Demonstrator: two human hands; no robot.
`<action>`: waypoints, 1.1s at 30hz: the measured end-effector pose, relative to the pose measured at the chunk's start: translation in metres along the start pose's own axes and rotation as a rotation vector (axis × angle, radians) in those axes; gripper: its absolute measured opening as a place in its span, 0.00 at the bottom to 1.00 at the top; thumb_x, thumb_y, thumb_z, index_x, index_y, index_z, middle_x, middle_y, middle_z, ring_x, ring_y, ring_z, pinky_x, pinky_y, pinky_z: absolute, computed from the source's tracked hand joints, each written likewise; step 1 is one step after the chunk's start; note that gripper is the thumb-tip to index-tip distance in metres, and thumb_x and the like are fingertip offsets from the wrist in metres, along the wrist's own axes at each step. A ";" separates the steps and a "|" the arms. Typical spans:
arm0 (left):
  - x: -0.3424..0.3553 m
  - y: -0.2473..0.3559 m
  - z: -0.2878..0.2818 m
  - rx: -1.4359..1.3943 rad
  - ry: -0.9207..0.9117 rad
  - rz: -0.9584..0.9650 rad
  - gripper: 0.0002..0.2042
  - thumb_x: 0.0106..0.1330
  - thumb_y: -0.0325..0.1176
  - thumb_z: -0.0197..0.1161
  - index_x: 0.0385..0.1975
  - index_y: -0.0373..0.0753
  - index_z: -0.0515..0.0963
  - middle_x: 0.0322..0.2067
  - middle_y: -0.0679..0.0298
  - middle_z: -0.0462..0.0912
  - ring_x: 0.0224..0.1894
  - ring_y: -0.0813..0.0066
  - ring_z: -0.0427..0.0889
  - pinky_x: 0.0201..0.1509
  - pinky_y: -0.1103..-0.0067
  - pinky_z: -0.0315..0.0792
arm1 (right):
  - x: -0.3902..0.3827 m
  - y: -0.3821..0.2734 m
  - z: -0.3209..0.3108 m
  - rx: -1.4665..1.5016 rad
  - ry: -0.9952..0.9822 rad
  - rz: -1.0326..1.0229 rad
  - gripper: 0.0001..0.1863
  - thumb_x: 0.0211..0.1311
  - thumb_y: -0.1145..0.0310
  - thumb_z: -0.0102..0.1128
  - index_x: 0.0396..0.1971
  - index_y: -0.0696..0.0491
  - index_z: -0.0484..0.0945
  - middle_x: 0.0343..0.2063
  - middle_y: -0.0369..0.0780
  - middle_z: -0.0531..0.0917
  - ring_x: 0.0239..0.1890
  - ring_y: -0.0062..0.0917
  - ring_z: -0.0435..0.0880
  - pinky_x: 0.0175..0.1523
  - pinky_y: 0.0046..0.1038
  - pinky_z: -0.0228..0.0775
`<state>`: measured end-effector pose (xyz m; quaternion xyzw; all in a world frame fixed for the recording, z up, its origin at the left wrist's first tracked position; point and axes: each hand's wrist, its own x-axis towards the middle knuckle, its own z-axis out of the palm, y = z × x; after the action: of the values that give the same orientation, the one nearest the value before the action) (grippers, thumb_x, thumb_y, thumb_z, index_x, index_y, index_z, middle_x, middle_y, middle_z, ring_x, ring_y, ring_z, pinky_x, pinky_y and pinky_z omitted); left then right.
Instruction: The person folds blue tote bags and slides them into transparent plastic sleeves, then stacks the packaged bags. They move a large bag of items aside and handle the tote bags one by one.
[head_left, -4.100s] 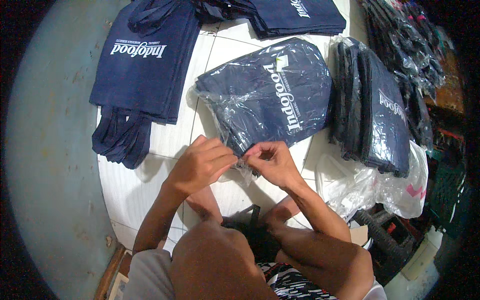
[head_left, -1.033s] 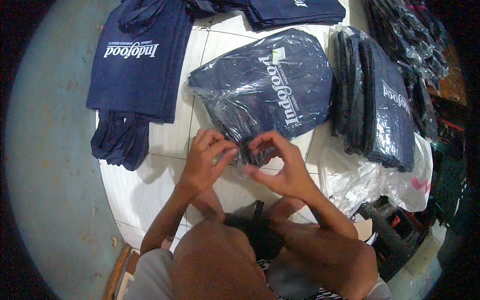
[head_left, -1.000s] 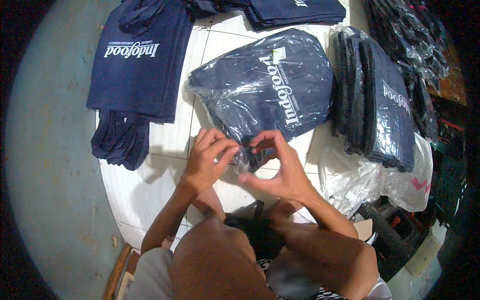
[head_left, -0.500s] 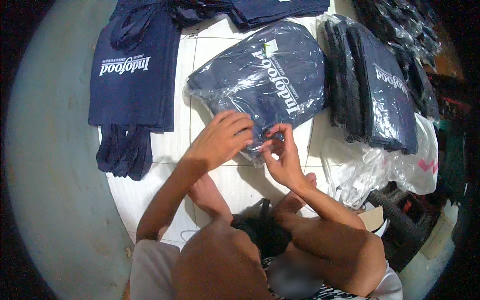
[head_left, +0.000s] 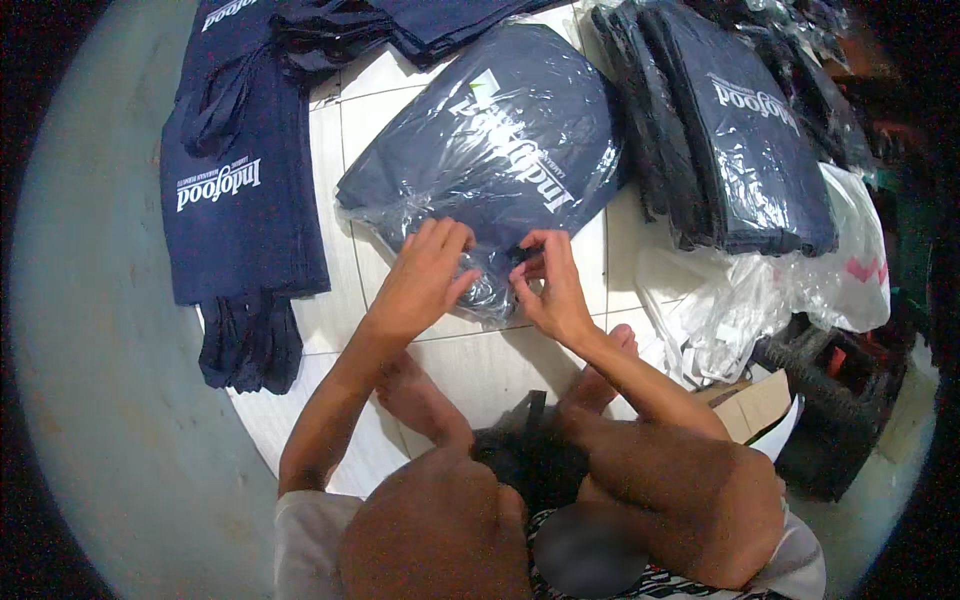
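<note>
In front of me a stack of navy tote bags with white print lies inside a clear plastic bag [head_left: 500,130]. At its near end, the film is bunched into wrinkles. My left hand [head_left: 428,272] curls its fingers over the bunched film on the left, thumb pointing inward. Opposite it, my right hand [head_left: 552,288] has bent fingers and thumb drawn toward each other on the film's right side. A small gap separates the two hands. Glare and folds hide exactly what lies between the fingertips.
Unwrapped navy tote bags [head_left: 240,230] are piled at left, handles hanging nearer me; more [head_left: 420,25] lie at the back. Wrapped bundles [head_left: 750,150] stand at right above white plastic bags [head_left: 740,310]. A cardboard piece [head_left: 755,405] sits near my right leg on the tiled floor [head_left: 480,370].
The view has shifted, so the wrapped bundle sits further left and higher. Both hands stay at its near end; the left thumb now stretches further toward the bunched film.
</note>
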<state>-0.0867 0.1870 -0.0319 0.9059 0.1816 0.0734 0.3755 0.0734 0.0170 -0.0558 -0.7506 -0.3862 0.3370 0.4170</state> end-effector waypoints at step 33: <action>-0.049 0.021 0.080 0.602 0.094 0.147 0.18 0.69 0.42 0.66 0.56 0.46 0.82 0.51 0.68 0.80 0.52 0.76 0.76 0.60 0.70 0.65 | 0.025 0.028 -0.033 0.092 -0.467 0.055 0.10 0.72 0.65 0.63 0.38 0.58 0.84 0.26 0.41 0.85 0.29 0.25 0.82 0.38 0.31 0.75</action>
<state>-0.1045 0.1021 -0.0740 0.9828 0.1460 0.0849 0.0752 0.1212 0.0170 -0.0708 -0.6429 -0.4357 0.5298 0.3407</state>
